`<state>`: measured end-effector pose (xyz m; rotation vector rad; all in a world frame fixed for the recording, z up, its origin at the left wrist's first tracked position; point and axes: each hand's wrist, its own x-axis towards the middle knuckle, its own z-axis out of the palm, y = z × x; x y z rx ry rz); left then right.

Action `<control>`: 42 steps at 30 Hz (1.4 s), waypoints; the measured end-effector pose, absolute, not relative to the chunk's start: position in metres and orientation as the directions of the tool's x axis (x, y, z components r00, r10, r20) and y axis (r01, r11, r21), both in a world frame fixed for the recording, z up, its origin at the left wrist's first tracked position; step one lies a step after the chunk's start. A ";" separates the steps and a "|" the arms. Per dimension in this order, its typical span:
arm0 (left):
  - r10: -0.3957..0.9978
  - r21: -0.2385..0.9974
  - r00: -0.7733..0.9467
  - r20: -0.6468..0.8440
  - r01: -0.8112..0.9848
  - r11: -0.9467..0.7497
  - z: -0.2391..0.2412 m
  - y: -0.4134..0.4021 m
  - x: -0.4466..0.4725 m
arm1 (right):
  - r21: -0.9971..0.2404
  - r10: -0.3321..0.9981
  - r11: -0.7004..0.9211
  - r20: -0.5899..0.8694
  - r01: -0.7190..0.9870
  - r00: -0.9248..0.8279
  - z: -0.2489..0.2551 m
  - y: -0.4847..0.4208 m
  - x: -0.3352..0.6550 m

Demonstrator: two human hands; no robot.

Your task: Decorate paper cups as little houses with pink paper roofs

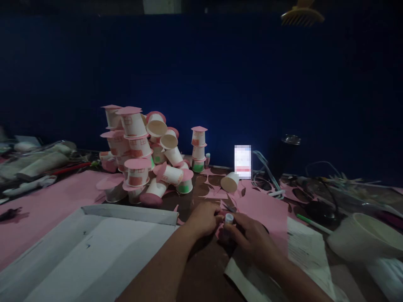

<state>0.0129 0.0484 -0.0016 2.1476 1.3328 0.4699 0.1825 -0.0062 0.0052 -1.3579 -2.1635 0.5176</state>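
My right hand [252, 239] is closed around a small tube with a white tip [228, 218], probably a glue stick, held upright over the brown table. My left hand [204, 218] is curled next to it, fingertips pinched at a small pink paper piece [220, 220] by the tube's tip. Just beyond the hands lie pink paper scraps [217, 193] and a paper cup on its side [229, 181].
A heap of paper cups with pink paper lids [141, 155] stands at the back left. A white cardboard tray [94, 247] lies front left on pink sheet [47, 201]. A lit phone [242, 161], cables, a green pen [311, 224], printed paper [305, 251] and stacked cups [362, 241] fill the right.
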 end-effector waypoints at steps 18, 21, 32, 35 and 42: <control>0.898 0.625 0.439 0.028 0.694 -0.359 -0.004 0.049 0.013 | -0.502 0.941 0.337 0.202 0.797 -0.271 0.000 -0.003 0.183; 0.894 0.621 0.447 0.040 0.689 -0.372 -0.005 0.050 0.012 | -0.520 0.938 0.341 0.239 0.783 -0.249 -0.002 -0.005 0.184; 0.875 0.617 0.477 0.081 0.666 -0.419 -0.007 0.051 0.011 | -0.618 0.883 0.422 0.445 0.663 -0.147 0.007 -0.007 0.191; 0.878 0.625 0.473 0.072 0.665 -0.409 -0.004 0.049 0.010 | -0.584 0.903 0.400 0.382 0.707 -0.195 -0.003 -0.005 0.189; 0.897 0.647 0.440 0.028 0.676 -0.352 -0.005 0.049 0.012 | -0.510 0.904 0.426 0.274 0.747 -0.329 -0.002 -0.007 0.184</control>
